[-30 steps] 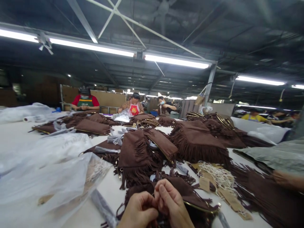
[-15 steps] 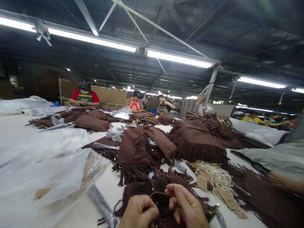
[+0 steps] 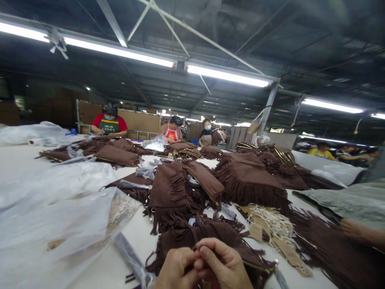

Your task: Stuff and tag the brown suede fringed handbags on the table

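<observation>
My left hand (image 3: 177,268) and my right hand (image 3: 221,263) meet at the bottom middle, fingertips pinched together. What sits between the fingertips is too small and covered to make out. Both hands are over the near brown fringed bag (image 3: 237,241), whose gold zipper edge shows to the right of my right hand. The lower part of the bag is hidden behind my hands. A grey strap in clear plastic (image 3: 130,255) lies left of my left hand.
Brown fringed bags (image 3: 168,184) are heaped across the white table (image 3: 102,265). Paper tags with white strings (image 3: 270,224) lie to the right. Plastic sheets (image 3: 54,208) cover the left. A co-worker's hand (image 3: 355,230) reaches in at right; other people work behind the table.
My right hand has moved left and its fingertips now meet my left hand's. The bag's opening between them is now covered. A co-worker at the back has lowered a brown item.
</observation>
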{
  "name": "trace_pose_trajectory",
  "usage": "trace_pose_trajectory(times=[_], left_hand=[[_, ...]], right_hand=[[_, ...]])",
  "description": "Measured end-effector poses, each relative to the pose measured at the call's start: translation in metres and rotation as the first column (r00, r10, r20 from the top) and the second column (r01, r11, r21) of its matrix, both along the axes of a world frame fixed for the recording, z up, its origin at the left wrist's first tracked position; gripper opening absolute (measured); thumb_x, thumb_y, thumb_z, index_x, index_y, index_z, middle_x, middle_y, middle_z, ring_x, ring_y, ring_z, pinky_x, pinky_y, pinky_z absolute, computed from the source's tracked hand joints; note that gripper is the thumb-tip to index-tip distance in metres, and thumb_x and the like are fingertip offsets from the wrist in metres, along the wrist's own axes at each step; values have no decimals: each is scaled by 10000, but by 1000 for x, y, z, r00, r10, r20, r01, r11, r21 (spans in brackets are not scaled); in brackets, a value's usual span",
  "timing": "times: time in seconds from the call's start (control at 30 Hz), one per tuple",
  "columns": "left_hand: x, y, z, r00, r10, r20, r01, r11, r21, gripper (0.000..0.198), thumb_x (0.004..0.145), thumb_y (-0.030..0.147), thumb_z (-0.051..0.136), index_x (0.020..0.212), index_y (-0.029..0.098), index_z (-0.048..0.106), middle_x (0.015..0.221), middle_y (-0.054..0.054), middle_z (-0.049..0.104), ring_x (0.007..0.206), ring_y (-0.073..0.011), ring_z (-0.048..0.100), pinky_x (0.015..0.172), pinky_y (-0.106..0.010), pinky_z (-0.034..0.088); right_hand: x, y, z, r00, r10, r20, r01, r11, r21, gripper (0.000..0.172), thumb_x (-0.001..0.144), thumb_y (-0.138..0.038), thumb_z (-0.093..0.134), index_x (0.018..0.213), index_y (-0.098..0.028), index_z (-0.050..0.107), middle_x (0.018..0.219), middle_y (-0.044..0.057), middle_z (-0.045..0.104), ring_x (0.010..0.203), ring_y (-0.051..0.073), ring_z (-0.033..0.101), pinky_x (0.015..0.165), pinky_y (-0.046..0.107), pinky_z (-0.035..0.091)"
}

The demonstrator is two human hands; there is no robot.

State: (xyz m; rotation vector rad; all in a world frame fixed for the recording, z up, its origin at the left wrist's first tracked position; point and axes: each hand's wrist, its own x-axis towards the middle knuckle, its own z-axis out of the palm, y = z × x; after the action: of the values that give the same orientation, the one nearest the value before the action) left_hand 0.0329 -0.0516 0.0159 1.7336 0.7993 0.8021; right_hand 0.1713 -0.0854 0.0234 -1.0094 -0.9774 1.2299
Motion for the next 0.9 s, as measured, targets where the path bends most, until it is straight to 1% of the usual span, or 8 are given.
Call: trace_pose_trajectory(times=[0.07, 0.13, 0.27, 0.4, 0.53, 0.63, 0.73, 0.9], left_hand=[[-1, 0, -2, 999, 20, 32, -14, 988, -156, 214, 697, 380, 589, 674, 181, 513, 564, 23, 527, 501, -126, 525, 497, -230, 425], [-2, 0, -3, 993, 55, 103, -24, 958, -285, 242, 667, 332, 579, 839, 162, 563, 583, 27, 570, 478, -134, 564, 481, -235, 456], [-2, -3, -2, 967, 129, 220, -57, 950, -308, 385, 671, 266, 563, 1042, 192, 495, 651, 48, 616, 492, -134, 615, 454, -206, 462], [-1, -8, 1, 983, 84, 163, -30, 950, -310, 163, 684, 286, 556, 805, 181, 527, 581, 38, 596, 479, -119, 583, 453, -194, 430], [-2, -11, 5, 997, 68, 23, -58, 955, -292, 188, 700, 329, 554, 700, 152, 615, 474, 47, 510, 415, -98, 455, 423, -201, 344], [-4, -12, 9, 996, 82, -43, -89, 976, -199, 187, 708, 284, 532, 670, 149, 656, 504, 44, 512, 439, -94, 420, 439, -209, 313], [-6, -12, 13, 993, 91, -80, -96, 993, -66, 187, 703, 234, 512, 607, 156, 651, 578, 21, 582, 551, -113, 487, 526, -208, 354], [-6, -13, 16, 986, 74, -148, -76, 997, -10, 167, 693, 208, 517, 575, 159, 623, 567, 28, 584, 569, -119, 497, 560, -206, 355]], right_hand=[[10, -2, -5, 998, -54, -44, 53, 998, -40, 457, 562, -527, 895, 802, -165, 750, 688, 43, 737, 565, 138, 676, 537, 215, 547], [19, -5, -9, 989, -128, -73, 124, 991, -59, 475, 543, -502, 914, 835, -170, 740, 706, 39, 745, 560, 130, 677, 532, 209, 550], [25, -9, -14, 988, -137, -66, 134, 990, -36, 465, 563, -500, 906, 807, -173, 683, 630, 2, 711, 483, 102, 628, 436, 159, 468], [22, -9, -15, 1000, -8, 25, 10, 997, -76, 459, 613, -550, 861, 731, -165, 640, 547, -17, 662, 427, 78, 568, 436, 156, 420], [21, -7, -16, 993, 87, 84, -86, 996, -16, 432, 677, -551, 820, 748, -161, 649, 563, -16, 648, 466, 85, 555, 480, 180, 422], [20, -8, -17, 991, 85, 107, -88, 996, 22, 418, 696, -545, 805, 727, -157, 653, 572, -22, 617, 489, 87, 536, 496, 191, 408], [19, -11, -16, 986, 72, 149, -79, 996, 43, 388, 706, -533, 792, 701, -169, 658, 582, -32, 576, 514, 98, 511, 515, 213, 406], [22, -13, -14, 946, 99, 308, -138, 984, 108, 304, 787, -472, 734, 709, -183, 681, 656, -26, 550, 588, 129, 526, 568, 244, 421]])
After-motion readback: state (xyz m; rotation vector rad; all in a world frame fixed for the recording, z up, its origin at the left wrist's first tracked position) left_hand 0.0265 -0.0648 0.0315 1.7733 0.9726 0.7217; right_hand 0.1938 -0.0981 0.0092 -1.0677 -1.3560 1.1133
